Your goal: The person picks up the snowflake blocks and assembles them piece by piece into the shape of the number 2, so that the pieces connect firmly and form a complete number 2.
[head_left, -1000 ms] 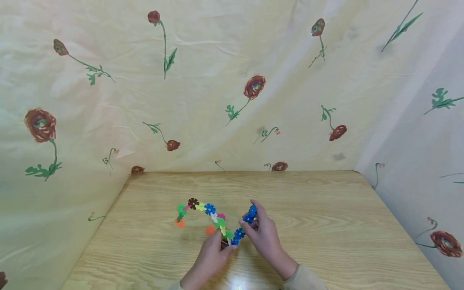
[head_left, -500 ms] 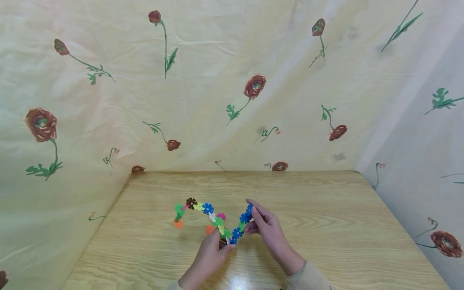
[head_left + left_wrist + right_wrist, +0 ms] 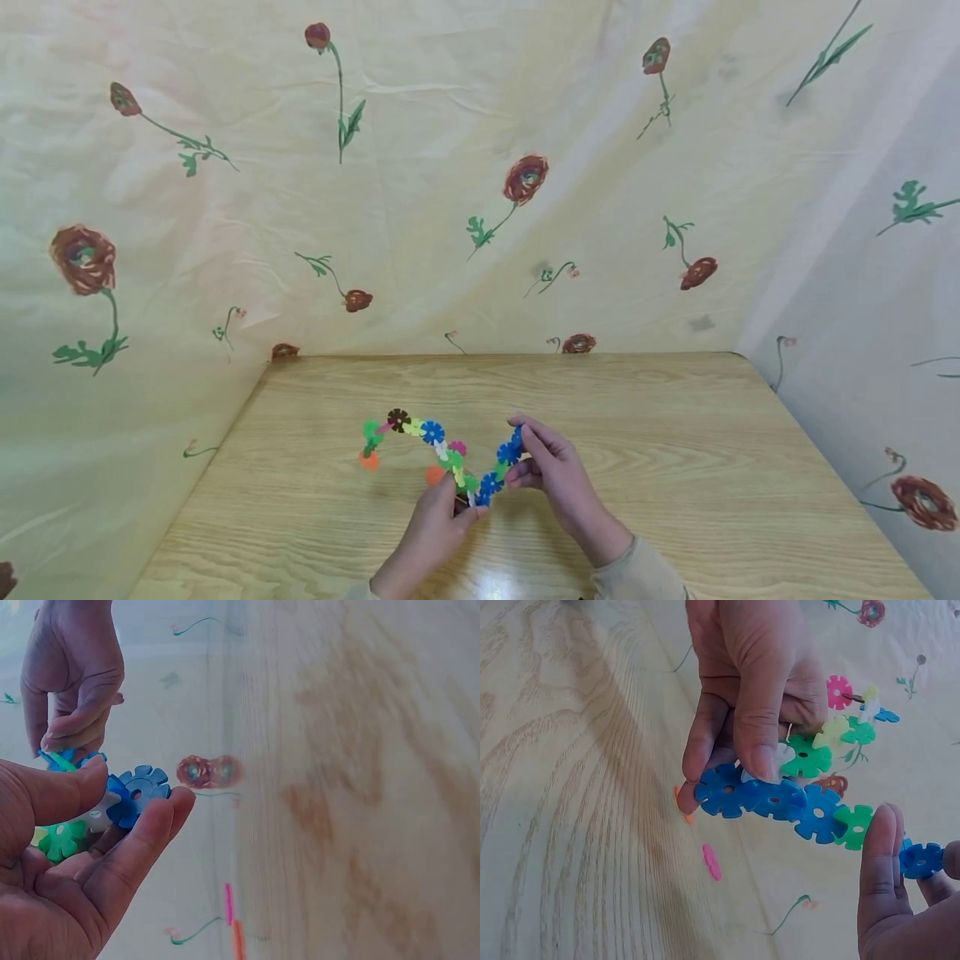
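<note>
A chain of slotted snowflake discs is held up in front of me, bent like a wave. My left hand grips it near its low bend, thumb on top, beside white and blue discs. In the left wrist view a blue disc lies between the thumb and fingers. My right hand pinches the chain's right end at the last blue disc; a green disc sits close by. The chain's far left part hangs free, ending in an orange disc.
A loose pink disc and an orange disc lie on the wooden table behind the chain. Flower-printed cloth hangs along the table's back and sides.
The right hand has moved slightly right and now pinches nearer the chain's end. The chain's blue end has tilted a little left. The left hand has barely moved.
</note>
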Available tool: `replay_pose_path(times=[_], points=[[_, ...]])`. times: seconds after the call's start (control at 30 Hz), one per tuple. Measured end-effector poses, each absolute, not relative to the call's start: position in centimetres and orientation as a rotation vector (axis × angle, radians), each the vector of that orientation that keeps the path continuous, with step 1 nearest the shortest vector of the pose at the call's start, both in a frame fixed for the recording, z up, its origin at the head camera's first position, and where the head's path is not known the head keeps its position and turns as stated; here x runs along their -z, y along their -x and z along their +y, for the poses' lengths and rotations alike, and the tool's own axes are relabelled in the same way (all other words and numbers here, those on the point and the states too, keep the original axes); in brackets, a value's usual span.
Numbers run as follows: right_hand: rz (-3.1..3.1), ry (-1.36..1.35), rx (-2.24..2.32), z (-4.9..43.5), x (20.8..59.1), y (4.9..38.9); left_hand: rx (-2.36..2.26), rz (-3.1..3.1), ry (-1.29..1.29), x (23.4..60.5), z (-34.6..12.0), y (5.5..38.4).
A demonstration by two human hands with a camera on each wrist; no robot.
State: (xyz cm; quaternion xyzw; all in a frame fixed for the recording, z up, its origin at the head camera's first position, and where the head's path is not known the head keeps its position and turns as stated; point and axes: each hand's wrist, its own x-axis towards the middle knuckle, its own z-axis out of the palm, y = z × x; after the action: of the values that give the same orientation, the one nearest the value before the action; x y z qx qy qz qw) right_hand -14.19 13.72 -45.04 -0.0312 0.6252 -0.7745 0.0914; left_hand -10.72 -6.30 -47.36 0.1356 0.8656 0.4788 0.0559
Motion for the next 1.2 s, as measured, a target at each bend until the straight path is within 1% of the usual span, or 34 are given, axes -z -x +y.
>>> replay_pose_path(times=[0.2,0.6,1.2], points=[[1.841,0.092,2.325,13.61,45.23,14.31,-1.446,2.638,-0.416,47.54,-6.38,10.74],[1.848,0.238,2.329,13.85,45.17,14.36,-1.421,2.672,-0.429,47.59,-6.40,10.60],[1.913,0.219,2.312,13.74,45.45,14.31,-1.398,2.658,-0.361,47.50,-6.28,10.67]])
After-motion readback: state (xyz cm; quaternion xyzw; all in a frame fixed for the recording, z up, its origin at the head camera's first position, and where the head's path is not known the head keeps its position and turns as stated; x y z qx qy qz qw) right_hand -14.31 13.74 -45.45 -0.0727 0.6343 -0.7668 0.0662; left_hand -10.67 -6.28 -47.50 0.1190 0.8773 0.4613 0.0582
